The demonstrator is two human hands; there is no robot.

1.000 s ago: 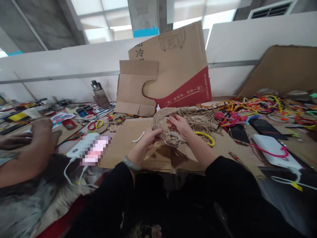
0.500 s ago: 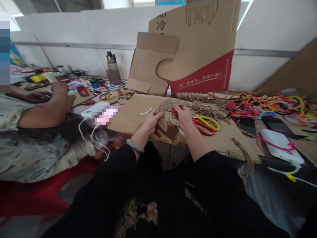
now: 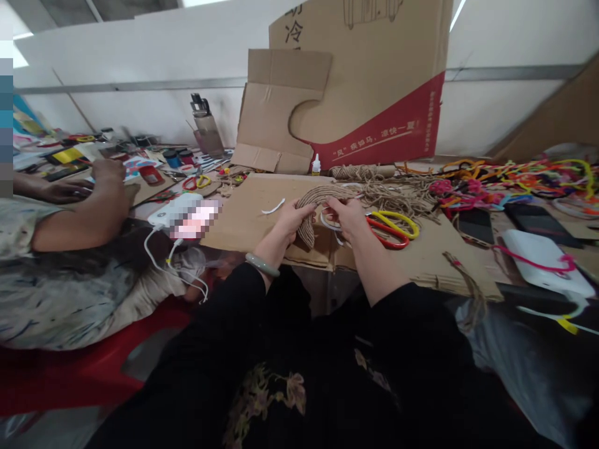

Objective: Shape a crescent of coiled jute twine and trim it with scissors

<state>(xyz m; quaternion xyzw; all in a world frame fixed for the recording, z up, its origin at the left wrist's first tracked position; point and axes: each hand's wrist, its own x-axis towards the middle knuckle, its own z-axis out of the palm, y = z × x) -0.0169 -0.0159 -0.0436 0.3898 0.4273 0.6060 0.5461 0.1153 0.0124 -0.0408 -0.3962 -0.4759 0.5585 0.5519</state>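
A curved piece covered in rows of brown twine (image 3: 321, 194) arches between my hands above the cardboard sheet (image 3: 243, 206). My left hand (image 3: 290, 221) grips its left part, thumb on top. At its inner edge, the fingers of my right hand (image 3: 345, 215) are pinched together; they seem to hold the twine there, though the fingertips are partly hidden. Scissors (image 3: 395, 229) with one red and one yellow handle lie just right of my right hand. Behind the piece stand a small white glue bottle (image 3: 316, 164) and a roll of twine (image 3: 362, 171). Loose twine (image 3: 402, 198) spreads to the right.
A large cardboard panel (image 3: 365, 81) leans on the wall behind. Colourful cords (image 3: 515, 181), phones and a white power bank (image 3: 545, 262) lie at right. At left are another power bank (image 3: 175, 209), a water bottle (image 3: 208, 128) and a co-worker's arm (image 3: 88, 215).
My right fingers have shifted slightly left along the inner edge of the twine piece, closer to my left hand. The camera view has tilted a little downward.
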